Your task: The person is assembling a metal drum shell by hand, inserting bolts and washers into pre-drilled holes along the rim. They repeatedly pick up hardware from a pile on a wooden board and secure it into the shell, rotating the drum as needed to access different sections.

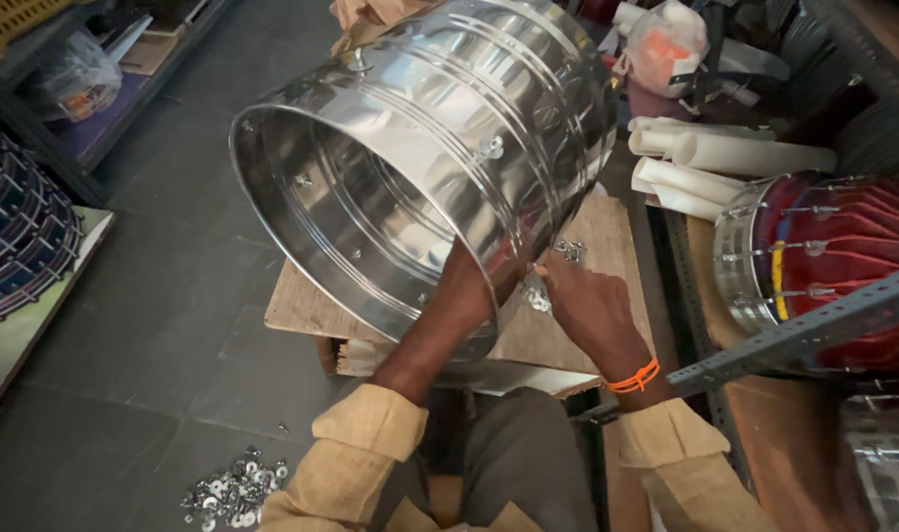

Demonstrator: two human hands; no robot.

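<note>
Big shiny round steel drum shell (420,167) is laid on its side on the small wooden table (301,305), open end up | rim near the front edge is gripped by the left hand (466,286) | tiny silver fastener (538,296) is pinched against the wall by the right hand (587,305)

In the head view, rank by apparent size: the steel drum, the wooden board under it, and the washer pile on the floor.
1. Steel drum, though nearest the camera.
2. Wooden board, partly hidden by the drum.
3. Washer pile.
</note>
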